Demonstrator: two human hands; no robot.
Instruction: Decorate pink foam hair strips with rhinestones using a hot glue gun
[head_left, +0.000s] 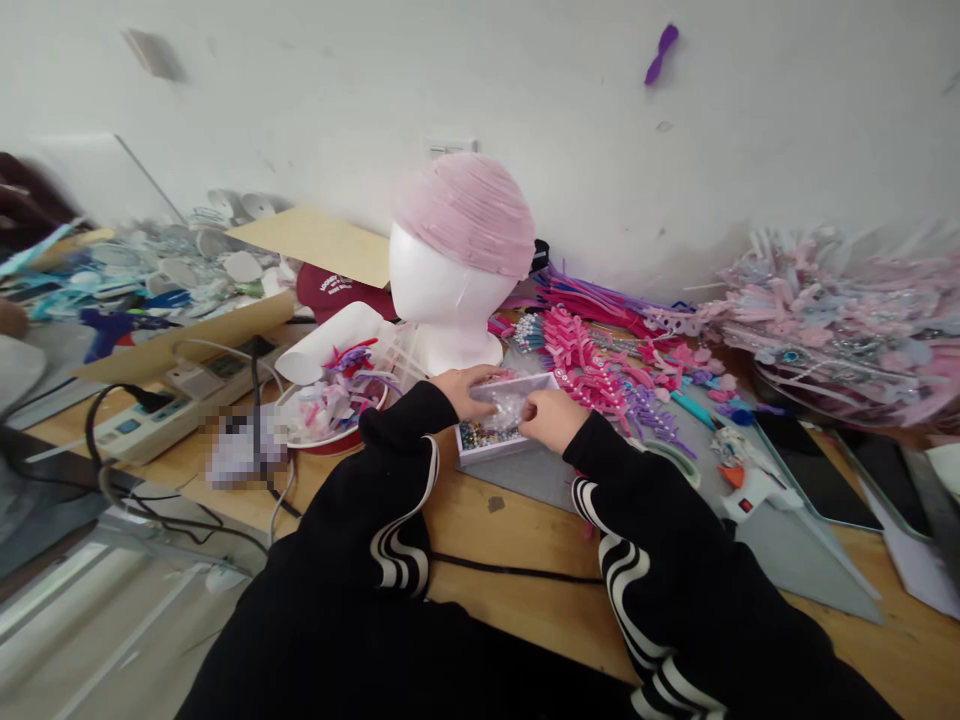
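Note:
A small white box (480, 455) on the table holds many multicoloured beads (480, 434) and a crinkled clear plastic bag (508, 408). My left hand (463, 390) is at the box's back left corner, fingers reaching over the rear wall and thumb inside, close to the bag. At the right side, my right hand (553, 420) has its thumb and fingers pinched together on the bag's edge, over the beads. Right behind the box stands a white mannequin head (435, 290) with a pink ribbed cap (472, 215) on it.
Pink fuzzy-wire pieces (581, 355) lie right of the box. Further right are a hot glue gun (757, 495), phones (814, 470) and a heaped basket of pink trims (840, 310). Leftward stand a round tin of scraps (330, 410) and a corded power strip (161, 420).

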